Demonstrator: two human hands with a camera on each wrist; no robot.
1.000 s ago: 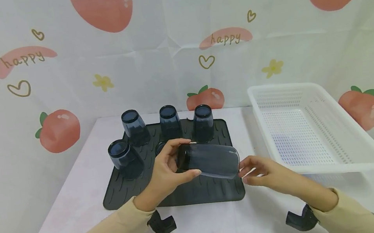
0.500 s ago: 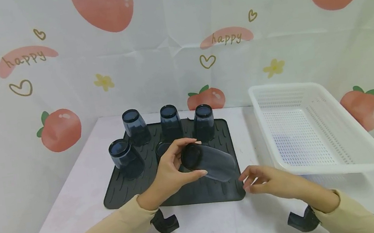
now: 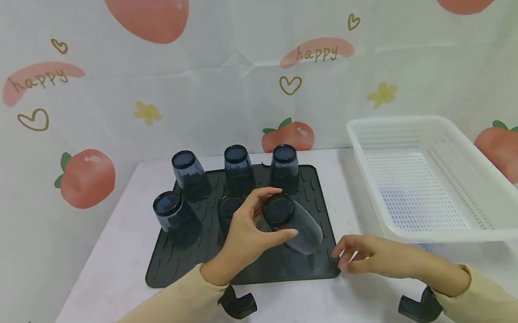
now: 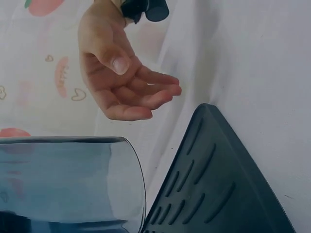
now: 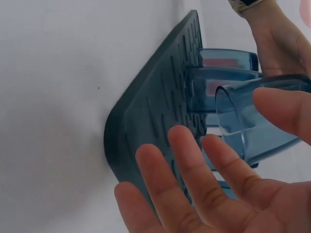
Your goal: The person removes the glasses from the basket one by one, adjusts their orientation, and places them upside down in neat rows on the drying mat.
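Note:
My left hand (image 3: 248, 228) grips a dark blue drinking glass (image 3: 305, 232) near its base, thumb on the near side and fingers behind. The glass is tilted, its base up toward me and its mouth down over the right part of the black drying mat (image 3: 283, 272). In the left wrist view the clear mouth end of the glass (image 4: 73, 184) hangs beside the mat's corner (image 4: 214, 179). Just right of the mat, my right hand (image 3: 375, 256) hovers with relaxed, slightly bent fingers and holds nothing. Its fingers (image 5: 187, 150) spread near the glass's mouth (image 5: 231, 121) in the right wrist view.
Several matching glasses stand upside down on the mat, among them one at the left (image 3: 177, 218) and one at the back right (image 3: 285, 171). Another glass (image 3: 229, 209) is partly hidden by my left hand. A white perforated basket (image 3: 465, 237) sits on the right.
My left hand has shifted right and turned the glass from nearly level to tilted mouth-down. The glass's mouth has come away from my right fingertips; the right hand has dropped slightly.

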